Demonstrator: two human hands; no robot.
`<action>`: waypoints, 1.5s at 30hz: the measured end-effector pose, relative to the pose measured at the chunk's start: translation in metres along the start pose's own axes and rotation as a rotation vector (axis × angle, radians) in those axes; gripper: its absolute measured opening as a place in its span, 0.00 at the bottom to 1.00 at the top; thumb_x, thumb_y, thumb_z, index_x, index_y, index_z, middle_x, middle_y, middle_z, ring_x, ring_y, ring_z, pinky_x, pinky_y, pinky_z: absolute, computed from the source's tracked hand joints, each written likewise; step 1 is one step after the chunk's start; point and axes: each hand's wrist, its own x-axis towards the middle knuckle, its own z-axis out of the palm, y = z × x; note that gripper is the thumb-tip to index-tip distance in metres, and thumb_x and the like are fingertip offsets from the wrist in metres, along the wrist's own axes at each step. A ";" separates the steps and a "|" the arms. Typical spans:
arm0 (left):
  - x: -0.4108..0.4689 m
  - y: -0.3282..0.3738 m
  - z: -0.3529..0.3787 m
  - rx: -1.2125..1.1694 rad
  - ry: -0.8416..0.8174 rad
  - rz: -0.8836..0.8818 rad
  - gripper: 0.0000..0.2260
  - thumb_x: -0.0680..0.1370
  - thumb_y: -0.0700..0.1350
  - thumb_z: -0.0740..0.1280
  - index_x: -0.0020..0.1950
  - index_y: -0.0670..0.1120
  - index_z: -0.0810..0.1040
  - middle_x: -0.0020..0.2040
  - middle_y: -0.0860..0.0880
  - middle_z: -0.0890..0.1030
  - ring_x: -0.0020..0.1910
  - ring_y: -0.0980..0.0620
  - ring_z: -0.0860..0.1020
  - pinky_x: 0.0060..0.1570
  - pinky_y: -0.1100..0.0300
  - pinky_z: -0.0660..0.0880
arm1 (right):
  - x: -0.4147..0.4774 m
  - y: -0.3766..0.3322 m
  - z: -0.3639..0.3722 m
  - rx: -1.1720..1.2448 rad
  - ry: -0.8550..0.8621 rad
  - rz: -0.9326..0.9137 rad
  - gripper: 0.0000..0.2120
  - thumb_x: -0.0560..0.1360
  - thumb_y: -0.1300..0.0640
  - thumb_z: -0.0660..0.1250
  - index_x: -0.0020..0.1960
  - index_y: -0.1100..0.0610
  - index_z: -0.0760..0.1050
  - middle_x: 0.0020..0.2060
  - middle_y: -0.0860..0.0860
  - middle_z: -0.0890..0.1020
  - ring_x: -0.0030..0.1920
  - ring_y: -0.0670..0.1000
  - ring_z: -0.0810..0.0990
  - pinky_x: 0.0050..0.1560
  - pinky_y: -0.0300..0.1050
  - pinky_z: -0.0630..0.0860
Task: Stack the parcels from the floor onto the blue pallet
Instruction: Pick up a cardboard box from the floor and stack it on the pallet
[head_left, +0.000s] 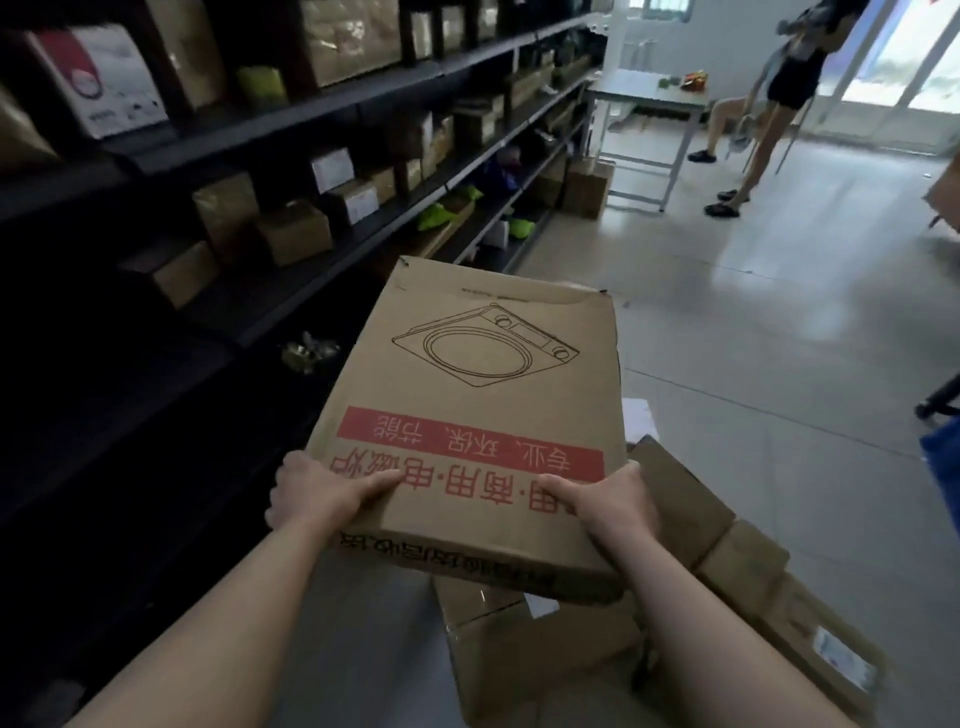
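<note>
A flat brown cardboard parcel (483, 415) with a red band of print and a line drawing of a cooker is held up in front of me, above the floor. My left hand (317, 493) grips its near left corner, thumb on top. My right hand (608, 504) grips its near right corner the same way. Below it, several more brown parcels (727, 566) lie on the floor at lower right. A blue object (943, 467) shows at the right edge; I cannot tell whether it is the pallet.
Dark shelving (291, 119) full of boxes runs along the left side. A white metal table (649, 98) stands at the back. People's legs (753, 156) are near it at upper right. Pale tiled floor (779, 312) spreads to the right.
</note>
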 end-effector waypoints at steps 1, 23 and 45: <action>-0.009 -0.019 -0.010 -0.008 0.020 -0.028 0.55 0.48 0.70 0.77 0.63 0.40 0.65 0.62 0.40 0.74 0.61 0.37 0.74 0.59 0.41 0.73 | -0.013 0.000 0.007 -0.007 -0.024 -0.024 0.53 0.47 0.26 0.75 0.60 0.56 0.64 0.53 0.53 0.80 0.50 0.55 0.82 0.47 0.55 0.81; -0.357 -0.290 -0.072 -0.341 0.549 -0.633 0.58 0.47 0.72 0.76 0.67 0.41 0.64 0.64 0.41 0.73 0.63 0.38 0.72 0.61 0.41 0.71 | -0.235 0.060 0.042 -0.317 -0.586 -0.668 0.47 0.54 0.30 0.76 0.59 0.58 0.63 0.55 0.54 0.78 0.56 0.59 0.79 0.55 0.55 0.77; -0.822 -0.487 0.030 -0.622 0.975 -1.318 0.51 0.50 0.69 0.78 0.62 0.43 0.65 0.59 0.43 0.75 0.59 0.40 0.75 0.57 0.42 0.74 | -0.548 0.305 0.024 -0.649 -1.166 -1.186 0.47 0.54 0.30 0.77 0.60 0.56 0.63 0.51 0.50 0.78 0.51 0.54 0.80 0.45 0.49 0.77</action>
